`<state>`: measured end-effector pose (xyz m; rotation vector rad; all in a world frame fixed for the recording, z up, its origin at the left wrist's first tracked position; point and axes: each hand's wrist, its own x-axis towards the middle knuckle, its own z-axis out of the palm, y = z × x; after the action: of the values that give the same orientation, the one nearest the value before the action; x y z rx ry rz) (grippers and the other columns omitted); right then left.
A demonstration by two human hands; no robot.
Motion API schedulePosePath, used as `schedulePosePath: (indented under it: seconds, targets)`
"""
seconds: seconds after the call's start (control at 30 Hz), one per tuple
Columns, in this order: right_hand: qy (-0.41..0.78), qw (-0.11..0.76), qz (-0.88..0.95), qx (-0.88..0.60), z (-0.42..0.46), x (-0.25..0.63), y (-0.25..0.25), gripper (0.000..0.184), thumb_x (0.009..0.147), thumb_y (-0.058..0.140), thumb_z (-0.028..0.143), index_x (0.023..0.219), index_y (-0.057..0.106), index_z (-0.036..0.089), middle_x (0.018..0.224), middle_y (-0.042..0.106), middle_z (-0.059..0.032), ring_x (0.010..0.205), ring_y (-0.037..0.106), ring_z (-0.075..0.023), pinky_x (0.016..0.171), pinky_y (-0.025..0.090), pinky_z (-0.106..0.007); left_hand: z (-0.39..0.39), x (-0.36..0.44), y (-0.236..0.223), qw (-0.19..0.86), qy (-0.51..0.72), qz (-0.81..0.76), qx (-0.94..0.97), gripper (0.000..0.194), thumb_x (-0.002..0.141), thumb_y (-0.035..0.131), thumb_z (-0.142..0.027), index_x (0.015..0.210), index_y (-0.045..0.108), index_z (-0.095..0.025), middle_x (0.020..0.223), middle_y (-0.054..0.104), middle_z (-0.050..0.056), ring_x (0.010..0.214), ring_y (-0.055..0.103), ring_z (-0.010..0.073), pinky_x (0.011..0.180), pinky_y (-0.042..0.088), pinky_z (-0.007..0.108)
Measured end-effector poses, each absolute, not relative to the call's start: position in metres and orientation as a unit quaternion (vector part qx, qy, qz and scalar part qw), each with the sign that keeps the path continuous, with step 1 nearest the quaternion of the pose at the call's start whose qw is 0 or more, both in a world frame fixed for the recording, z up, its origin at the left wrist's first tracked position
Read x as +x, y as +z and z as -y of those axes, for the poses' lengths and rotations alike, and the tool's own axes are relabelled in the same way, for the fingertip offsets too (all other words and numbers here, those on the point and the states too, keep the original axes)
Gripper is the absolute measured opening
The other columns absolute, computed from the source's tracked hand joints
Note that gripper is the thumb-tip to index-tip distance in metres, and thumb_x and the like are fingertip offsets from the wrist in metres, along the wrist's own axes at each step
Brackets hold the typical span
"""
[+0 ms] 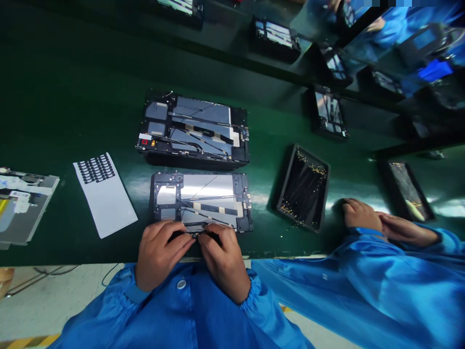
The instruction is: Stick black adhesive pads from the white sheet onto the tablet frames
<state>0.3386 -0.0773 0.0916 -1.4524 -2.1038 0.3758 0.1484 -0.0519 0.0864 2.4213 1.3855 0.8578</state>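
Observation:
A phone or tablet frame (207, 186) with a silver metal plate, black edges and thin flat cables lies flat on the green bench in front of me. At its near long edge, my left hand (162, 252) has its thumb and fingers closed in a pinch. My right hand (225, 257) pinches close beside it at the same edge, the fingertips of both hands almost meeting. A short dark strip shows between them; what the fingertips hold is too small to make out. Just beyond lies a stack of similar frames (203, 109).
A white sheet of black stickers (114, 208) lies left, beside a grey metal panel (27, 220). To the right stands a black tray (325, 194) of thin black cables with gold ends. A co-worker's hands (361, 215) rest farther right. More frame stacks (278, 36) stand behind.

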Motion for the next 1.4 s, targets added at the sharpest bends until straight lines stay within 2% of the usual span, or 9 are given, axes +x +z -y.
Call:
schedulePosePath:
  seconds: [0.13, 0.37, 0.57, 0.77, 0.83, 0.9, 1.03, 1.2, 1.4]
  targets:
    - [0.127, 0.281, 0.791, -0.528, 0.079, 0.339, 0.088, 0.021, 0.098, 0.055, 0.009, 0.112, 0.066, 0.019, 0.112, 0.065, -0.0125, 0.104, 0.062, -0.0237, 0.087, 0.058, -0.039, 0.052, 0.15, 0.089, 0.101, 0.277, -0.476, 0.828, 0.007, 0.093, 0.066, -0.021, 0.089, 0.072, -0.024, 0.102, 0.072, 0.003, 0.099, 0.063, 0.0232, 0.084, 0.045, 0.038]
    - [0.121, 0.323, 0.814, -0.468, 0.09, 0.347, 0.069, 0.045, 0.092, 0.061, 0.002, 0.136, 0.058, 0.012, 0.128, 0.065, -0.0177, 0.13, 0.056, -0.0269, 0.11, 0.052, -0.047, 0.053, 0.151, 0.09, 0.125, 0.268, -0.484, 0.824, 0.004, 0.094, 0.064, -0.021, 0.096, 0.067, -0.022, 0.105, 0.072, 0.004, 0.101, 0.064, 0.0232, 0.088, 0.046, 0.039]
    - [0.091, 0.309, 0.833, -0.45, 0.087, 0.347, 0.068, 0.044, 0.093, 0.065, 0.011, 0.136, 0.06, 0.011, 0.128, 0.066, -0.018, 0.128, 0.058, -0.0279, 0.107, 0.055, -0.046, 0.059, 0.133, 0.092, 0.141, 0.325, -0.477, 0.804, 0.015, 0.089, 0.071, -0.022, 0.101, 0.062, -0.022, 0.11, 0.071, 0.006, 0.107, 0.064, 0.0237, 0.096, 0.048, 0.041]
    - [0.059, 0.272, 0.853, -0.441, 0.089, 0.352, 0.068, 0.035, 0.096, 0.063, 0.019, 0.131, 0.065, 0.019, 0.137, 0.062, -0.0151, 0.124, 0.058, -0.0296, 0.097, 0.058, -0.047, 0.045, 0.076, 0.093, 0.039, 0.323, -0.577, 0.749, 0.014, 0.092, 0.066, -0.021, 0.105, 0.064, -0.025, 0.121, 0.07, 0.007, 0.114, 0.065, 0.0249, 0.099, 0.048, 0.042]
    - [0.068, 0.276, 0.859, -0.427, 0.082, 0.354, 0.072, 0.034, 0.097, 0.062, 0.021, 0.13, 0.065, 0.021, 0.139, 0.06, -0.0151, 0.123, 0.059, -0.0305, 0.096, 0.057, -0.05, 0.032, 0.05, 0.088, 0.016, 0.284, -0.619, 0.733, 0.023, 0.095, 0.061, -0.027, 0.118, 0.061, -0.024, 0.137, 0.064, 0.01, 0.13, 0.058, 0.0286, 0.109, 0.043, 0.047]
    - [0.084, 0.288, 0.862, -0.408, 0.067, 0.35, 0.081, 0.036, 0.097, 0.061, 0.022, 0.133, 0.063, 0.023, 0.137, 0.06, -0.0154, 0.122, 0.06, -0.0315, 0.095, 0.055, -0.054, 0.02, 0.027, 0.083, 0.014, 0.236, -0.657, 0.716, 0.045, 0.096, 0.059, -0.038, 0.137, 0.051, -0.021, 0.15, 0.053, 0.014, 0.142, 0.047, 0.0331, 0.116, 0.037, 0.054]
    - [0.16, 0.276, 0.88, -0.351, 0.02, 0.305, 0.108, 0.033, 0.099, 0.058, 0.022, 0.132, 0.06, 0.021, 0.122, 0.066, -0.0128, 0.111, 0.063, -0.0269, 0.09, 0.058, -0.045, 0.013, 0.007, 0.074, 0.053, 0.199, -0.684, 0.7, 0.078, 0.092, 0.062, -0.052, 0.154, 0.03, -0.017, 0.153, 0.049, 0.018, 0.143, 0.045, 0.035, 0.119, 0.034, 0.057]
    - [0.217, 0.182, 0.914, -0.292, -0.05, 0.209, 0.111, 0.014, 0.094, 0.065, 0.014, 0.108, 0.066, 0.017, 0.106, 0.066, -0.0092, 0.1, 0.063, -0.0228, 0.088, 0.056, -0.037, 0.021, 0.013, 0.07, 0.065, 0.212, -0.688, 0.691, 0.084, 0.09, 0.065, -0.054, 0.155, 0.026, -0.017, 0.154, 0.048, 0.017, 0.142, 0.046, 0.0337, 0.119, 0.035, 0.055]
    - [0.187, 0.112, 0.924, -0.315, -0.091, 0.153, 0.086, 0.007, 0.097, 0.06, 0.013, 0.098, 0.067, 0.014, 0.102, 0.065, -0.0102, 0.096, 0.06, -0.023, 0.086, 0.051, -0.036, 0.02, 0.013, 0.067, 0.067, 0.202, -0.695, 0.687, 0.088, 0.087, 0.068, -0.053, 0.155, 0.026, -0.015, 0.154, 0.048, 0.018, 0.144, 0.044, 0.0342, 0.12, 0.034, 0.054]
